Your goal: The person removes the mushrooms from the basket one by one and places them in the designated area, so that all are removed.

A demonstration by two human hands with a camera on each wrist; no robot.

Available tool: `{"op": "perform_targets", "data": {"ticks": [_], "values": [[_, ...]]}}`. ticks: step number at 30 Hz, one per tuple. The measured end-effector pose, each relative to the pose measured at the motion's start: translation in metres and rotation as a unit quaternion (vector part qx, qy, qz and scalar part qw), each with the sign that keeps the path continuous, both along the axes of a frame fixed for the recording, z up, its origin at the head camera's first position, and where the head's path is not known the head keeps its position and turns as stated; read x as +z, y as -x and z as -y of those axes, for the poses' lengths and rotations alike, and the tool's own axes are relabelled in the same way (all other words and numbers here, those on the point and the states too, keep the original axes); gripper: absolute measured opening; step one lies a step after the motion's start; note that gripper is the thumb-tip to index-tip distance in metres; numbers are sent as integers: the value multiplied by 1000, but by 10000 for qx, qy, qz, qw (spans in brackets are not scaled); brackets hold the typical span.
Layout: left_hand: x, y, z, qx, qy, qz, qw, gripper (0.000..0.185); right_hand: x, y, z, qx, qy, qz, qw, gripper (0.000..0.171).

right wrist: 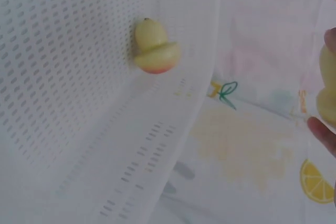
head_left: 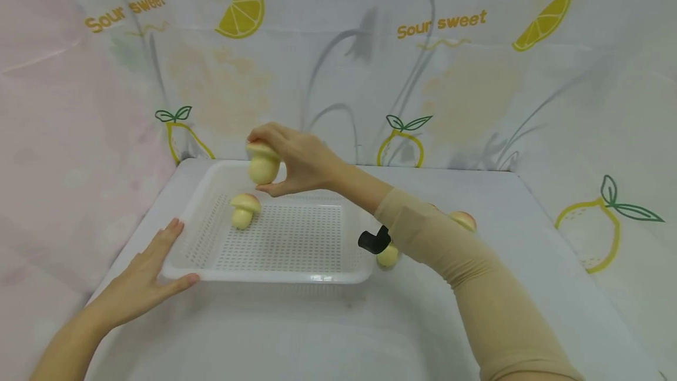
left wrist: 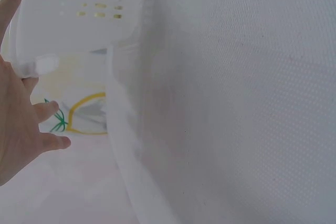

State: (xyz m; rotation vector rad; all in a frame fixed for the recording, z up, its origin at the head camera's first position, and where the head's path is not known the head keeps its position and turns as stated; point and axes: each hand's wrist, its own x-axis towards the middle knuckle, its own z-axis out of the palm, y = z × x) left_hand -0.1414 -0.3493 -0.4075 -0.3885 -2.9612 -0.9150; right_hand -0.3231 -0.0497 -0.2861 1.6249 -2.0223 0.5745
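My right hand [head_left: 307, 160] pinches a toy mushroom [head_left: 264, 168] between thumb and fingers, above the back left part of a white plastic basket [head_left: 275, 277]. Pale yellow with a rounded cap, the mushroom shows only partly at the edge of the right wrist view. A second mushroom [head_left: 244, 211], its cap tinged red, lies inside the basket near the left wall. My left hand [head_left: 134, 281] touches the basket's front left corner with thumb and fingers spread; in the left wrist view its fingers [left wrist: 50, 141] look mostly straight.
More mushrooms [head_left: 463, 220] lie on the white table [head_left: 529, 287] right of the basket, partly hidden by my right sleeve. One mushroom [head_left: 388, 256] is close to the basket's right side. A black strap end [head_left: 374, 241] juts from the right wrist. Lemon-printed cloth [head_left: 338, 63] hangs behind.
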Motion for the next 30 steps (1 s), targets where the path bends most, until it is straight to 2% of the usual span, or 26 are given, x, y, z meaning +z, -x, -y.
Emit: {"op": "perform_targets", "data": {"ticks": [8,19,30], "values": [[0,-1,0,18,68,-54,10000,96,2,1,-14,37,102,-267,9996,67],[-2,0,1,29,124,-193,9997,96,8,1,-35,-78,167,-388,9991,70],[-1,0,1,44,153,-178,9997,95,7,2,-56,-48,359,-565,9977,71]]}}
